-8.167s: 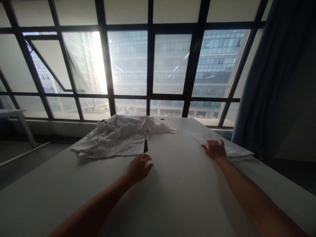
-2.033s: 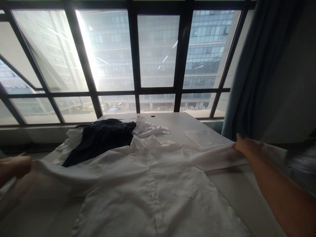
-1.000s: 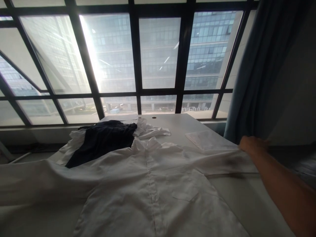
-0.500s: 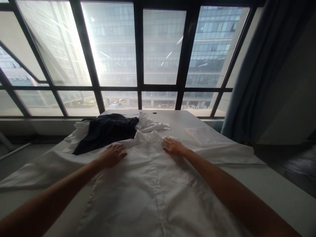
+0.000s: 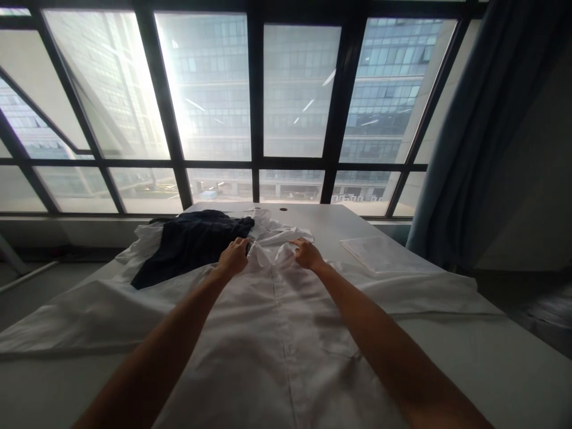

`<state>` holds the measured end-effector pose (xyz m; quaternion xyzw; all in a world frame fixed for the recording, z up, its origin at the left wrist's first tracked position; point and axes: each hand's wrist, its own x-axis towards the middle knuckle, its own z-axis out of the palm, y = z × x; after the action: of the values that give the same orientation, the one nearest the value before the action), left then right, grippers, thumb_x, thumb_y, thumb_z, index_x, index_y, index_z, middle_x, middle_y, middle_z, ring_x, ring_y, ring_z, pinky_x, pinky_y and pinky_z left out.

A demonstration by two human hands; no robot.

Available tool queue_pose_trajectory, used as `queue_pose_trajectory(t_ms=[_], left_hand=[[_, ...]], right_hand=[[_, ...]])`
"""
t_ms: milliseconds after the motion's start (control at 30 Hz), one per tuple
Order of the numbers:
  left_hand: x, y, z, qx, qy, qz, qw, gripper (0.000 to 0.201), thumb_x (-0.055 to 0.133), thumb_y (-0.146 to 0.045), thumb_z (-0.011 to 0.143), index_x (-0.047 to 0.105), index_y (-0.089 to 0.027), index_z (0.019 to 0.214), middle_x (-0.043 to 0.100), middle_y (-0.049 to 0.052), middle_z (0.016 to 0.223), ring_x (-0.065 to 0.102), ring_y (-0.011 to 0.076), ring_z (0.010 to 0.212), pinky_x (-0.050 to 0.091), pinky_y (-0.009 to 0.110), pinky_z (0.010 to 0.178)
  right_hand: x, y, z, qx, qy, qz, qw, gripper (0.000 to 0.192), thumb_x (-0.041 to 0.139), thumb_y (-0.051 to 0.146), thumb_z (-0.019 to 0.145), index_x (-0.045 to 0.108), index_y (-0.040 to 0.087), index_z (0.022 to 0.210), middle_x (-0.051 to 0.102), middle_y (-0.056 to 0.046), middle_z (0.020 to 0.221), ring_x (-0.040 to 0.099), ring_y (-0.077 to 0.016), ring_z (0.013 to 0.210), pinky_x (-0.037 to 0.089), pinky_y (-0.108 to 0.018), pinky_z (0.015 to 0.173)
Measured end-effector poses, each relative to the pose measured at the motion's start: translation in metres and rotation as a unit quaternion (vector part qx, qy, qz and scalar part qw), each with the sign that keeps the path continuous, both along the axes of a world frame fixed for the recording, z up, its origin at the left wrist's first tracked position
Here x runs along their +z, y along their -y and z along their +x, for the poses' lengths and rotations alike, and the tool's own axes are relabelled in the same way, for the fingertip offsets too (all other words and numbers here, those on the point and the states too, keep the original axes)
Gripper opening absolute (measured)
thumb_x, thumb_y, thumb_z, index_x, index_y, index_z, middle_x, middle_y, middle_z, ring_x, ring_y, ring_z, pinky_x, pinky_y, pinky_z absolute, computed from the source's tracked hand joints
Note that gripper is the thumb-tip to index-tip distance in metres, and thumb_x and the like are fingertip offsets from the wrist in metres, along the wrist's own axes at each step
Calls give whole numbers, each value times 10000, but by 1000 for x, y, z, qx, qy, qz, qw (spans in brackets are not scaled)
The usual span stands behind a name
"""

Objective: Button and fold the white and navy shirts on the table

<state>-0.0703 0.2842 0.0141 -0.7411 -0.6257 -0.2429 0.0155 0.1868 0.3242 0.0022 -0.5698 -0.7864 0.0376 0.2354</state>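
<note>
A white button-up shirt lies front up, its sleeves spread to both sides and its collar pointing away from me. My left hand is closed at the left side of the collar, fingers bent onto the cloth. On the right side of the collar, my right hand pinches the fabric between thumb and fingers. Between the two hands the collar points stand up a little. Close beyond my left hand is a dark navy garment, heaped on other white cloth.
The clothes lie on a white table. A flat clear plastic bag rests on its right part. Large dark-framed windows rise behind the far edge, and a blue-grey curtain hangs at the right.
Both hands have gone from lying flat on the shirt's chest to gripping the collar. My left hand moved right and away from me. The camera view has shifted slightly.
</note>
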Motion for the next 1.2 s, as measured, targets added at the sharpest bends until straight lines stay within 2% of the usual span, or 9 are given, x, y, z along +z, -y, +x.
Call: queue_pose_trajectory(t_ms=[100,367,467,567,633,733,833,1000,1200], left_hand=[[-9,-19,17,22,47,-1,999,674,480,-34,811,484,-287,1435,577,73,1296,620,216,1062,496,280,830],[-27,-23,15,16,92,54,994,316,465,-146,895,729,-242,1039,623,53,1104,624,197,989,483,275,822],[-26,-21,11,31,155,39,987,320,427,-145,882,735,-226,913,653,41,1050,641,185,906,482,290,838],[-28,-22,12,44,180,51,981,272,474,-261,890,702,-188,760,657,61,898,638,192,837,487,306,831],[-29,-24,15,48,180,65,980,211,595,-342,838,671,-172,738,644,59,816,630,192,790,491,303,801],[-27,-27,18,67,232,40,970,185,708,-272,736,670,-153,872,649,34,776,629,172,728,494,276,738],[-22,-28,16,83,340,-43,936,209,710,-185,695,680,-139,897,649,18,728,624,153,633,499,261,650],[-8,-28,7,36,535,-166,828,160,785,-154,626,666,-109,721,595,8,625,597,141,584,535,290,617],[4,-23,-1,-30,631,-250,734,148,750,-42,656,649,-96,751,631,44,711,629,153,666,569,306,684]], right_hand=[[-6,-12,-16,-10,-43,12,999,500,455,62,839,613,201,1293,594,-41,1334,562,-193,1195,433,-254,1014],[-17,-2,-15,-49,-80,17,995,336,398,309,973,711,251,1081,663,-42,1157,618,-206,1036,463,-270,881],[-12,1,-12,-91,-81,18,992,544,321,555,992,716,219,830,678,-66,1025,631,-208,939,465,-273,824],[-9,0,-12,-112,-81,15,990,591,417,682,907,670,199,681,676,-74,977,637,-214,874,469,-281,781],[-8,-1,-12,-121,-82,6,989,478,543,620,858,665,193,681,680,-77,981,640,-217,867,471,-282,772],[-6,-6,-9,-135,-96,-24,986,202,637,384,800,691,195,846,698,-69,935,649,-220,874,475,-268,753],[-1,-11,-2,-127,-120,-58,983,249,648,198,722,700,178,964,714,-69,935,657,-216,893,475,-248,753],[0,-21,5,-97,-218,-111,965,176,601,81,673,705,145,800,707,-67,793,662,-183,759,476,-225,684],[-6,-33,6,-88,-456,-189,865,194,565,53,655,617,150,815,603,-5,636,546,-124,541,444,-216,511]])
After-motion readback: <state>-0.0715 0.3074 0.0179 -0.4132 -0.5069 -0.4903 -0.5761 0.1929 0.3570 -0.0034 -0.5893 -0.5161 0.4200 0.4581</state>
